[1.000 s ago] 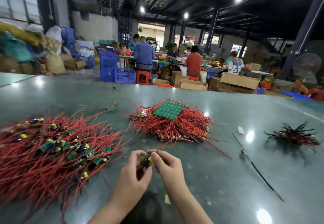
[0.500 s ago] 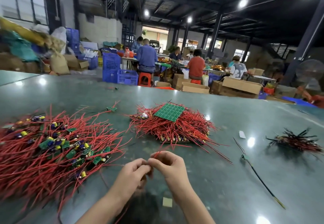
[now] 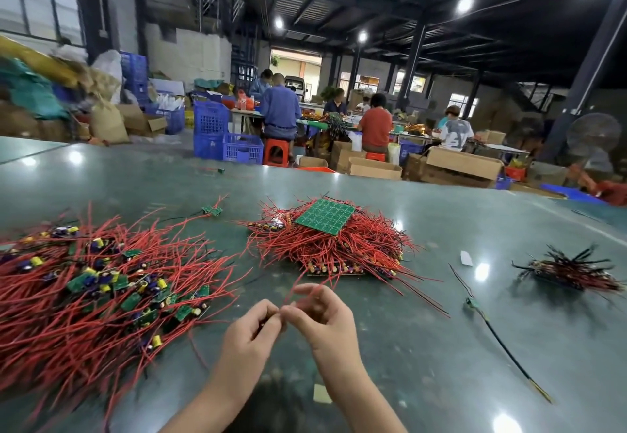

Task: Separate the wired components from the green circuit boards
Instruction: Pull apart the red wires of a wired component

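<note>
Red wire (image 3: 307,291) pinched mid-table.

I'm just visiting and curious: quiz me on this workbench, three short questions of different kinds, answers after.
1. True or false: the large green panel lies flat on the bare table.
2. Which pile sits farthest to the person's right? A) the pile of red-wired small boards B) the middle red heap C) the dark wire bundle
3. Fill in: the left hand and right hand meet at the fingertips and pinch a thin ____ wire.

Key: 1 false, it rests on the middle red heap. 2 C. 3 red.
</note>
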A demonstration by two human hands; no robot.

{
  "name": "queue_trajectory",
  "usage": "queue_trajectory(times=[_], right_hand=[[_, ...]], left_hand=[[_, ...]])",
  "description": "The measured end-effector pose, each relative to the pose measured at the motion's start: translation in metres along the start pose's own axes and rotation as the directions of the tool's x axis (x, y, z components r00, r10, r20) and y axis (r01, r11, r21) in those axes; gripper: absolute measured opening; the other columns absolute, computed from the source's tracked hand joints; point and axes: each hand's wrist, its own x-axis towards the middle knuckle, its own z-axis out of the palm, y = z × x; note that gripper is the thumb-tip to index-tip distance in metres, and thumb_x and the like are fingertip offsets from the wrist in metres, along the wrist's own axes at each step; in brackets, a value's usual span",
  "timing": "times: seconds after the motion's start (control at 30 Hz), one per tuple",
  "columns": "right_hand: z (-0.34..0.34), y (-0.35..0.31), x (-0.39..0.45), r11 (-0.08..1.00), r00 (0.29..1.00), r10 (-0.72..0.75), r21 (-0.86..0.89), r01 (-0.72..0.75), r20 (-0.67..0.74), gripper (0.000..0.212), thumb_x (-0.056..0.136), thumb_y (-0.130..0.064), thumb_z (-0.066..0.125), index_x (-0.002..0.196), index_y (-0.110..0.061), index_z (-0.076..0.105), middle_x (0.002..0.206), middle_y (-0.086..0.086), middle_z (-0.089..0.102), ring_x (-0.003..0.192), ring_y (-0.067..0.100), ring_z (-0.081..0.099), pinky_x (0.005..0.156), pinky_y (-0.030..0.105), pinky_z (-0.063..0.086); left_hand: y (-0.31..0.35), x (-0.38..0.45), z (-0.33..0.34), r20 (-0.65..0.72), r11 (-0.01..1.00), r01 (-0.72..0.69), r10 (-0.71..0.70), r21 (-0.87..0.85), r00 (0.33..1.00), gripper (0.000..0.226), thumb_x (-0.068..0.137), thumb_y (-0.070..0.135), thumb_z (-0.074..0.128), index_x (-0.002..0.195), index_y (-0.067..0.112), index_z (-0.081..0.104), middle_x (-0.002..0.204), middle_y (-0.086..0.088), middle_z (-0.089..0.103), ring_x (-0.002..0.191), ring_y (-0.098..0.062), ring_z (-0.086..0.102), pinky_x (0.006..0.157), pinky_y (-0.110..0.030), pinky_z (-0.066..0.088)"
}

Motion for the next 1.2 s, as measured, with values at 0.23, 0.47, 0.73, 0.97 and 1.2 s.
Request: queue_trajectory(times=[0.23,0.47,0.73,0.97,1.2], right_hand=[[0.001,-0.005,-0.001,0.999,0.999,0.013,0.031,-0.014,0.049,0.017,0.076,0.000,0.071,0.075,-0.017,0.074,0.064,-0.005,0.065,0.058,0.002,0.055,0.059,0.013,0.045],[0.000,-0.004,-0.004,0.882,0.943,-0.332,-0.353,0.313,0.006,0.020,0.070,-0.004,0.078,0.068,-0.023,0.074,0.069,-0.006,0.069,0.066,0.005,0.063,0.065,0.019,0.049],[0.006,-0.007,-0.004,0.966,0.976,0.215,0.139,-0.219,0.043,0.012,0.080,-0.007,0.067,0.070,-0.013,0.071,0.068,0.003,0.070,0.054,0.007,0.047,0.056,0.016,0.042],[0.000,-0.015,-0.003,0.989,0.993,-0.087,-0.127,0.077,-0.079,0.022,0.071,0.001,0.076,0.061,-0.019,0.071,0.063,-0.001,0.070,0.061,0.004,0.062,0.062,0.014,0.047],[-0.007,-0.018,0.001,0.997,0.988,0.063,0.061,-0.055,-0.139,0.018,0.075,-0.004,0.073,0.062,-0.017,0.074,0.061,-0.003,0.068,0.055,0.000,0.055,0.055,0.013,0.044]], left_hand=[[-0.002,0.000,-0.004,0.012,0.995,-0.095,0.095,0.039,0.995,0.023,0.084,0.036,0.048,0.069,0.020,0.052,0.060,-0.001,0.043,0.060,-0.014,0.039,0.061,-0.036,0.032],[-0.011,0.002,-0.012,-0.023,0.822,-0.247,0.301,0.513,0.953,0.023,0.089,0.042,0.053,0.071,0.028,0.055,0.061,0.010,0.051,0.052,-0.006,0.045,0.051,-0.029,0.034],[-0.002,0.000,-0.011,-0.112,0.868,-0.227,0.305,0.441,0.946,0.047,0.083,0.060,0.033,0.063,0.021,0.051,0.056,0.002,0.050,0.051,-0.009,0.046,0.051,-0.027,0.033],[-0.007,0.003,-0.017,-0.102,0.812,-0.258,0.360,0.524,0.927,0.032,0.084,0.048,0.050,0.063,0.024,0.057,0.050,0.009,0.049,0.045,-0.006,0.043,0.043,-0.020,0.027],[-0.005,0.006,-0.021,-0.105,0.737,-0.273,0.422,0.619,0.900,0.035,0.087,0.051,0.041,0.064,0.028,0.053,0.047,0.017,0.040,0.043,-0.004,0.042,0.040,-0.016,0.023]])
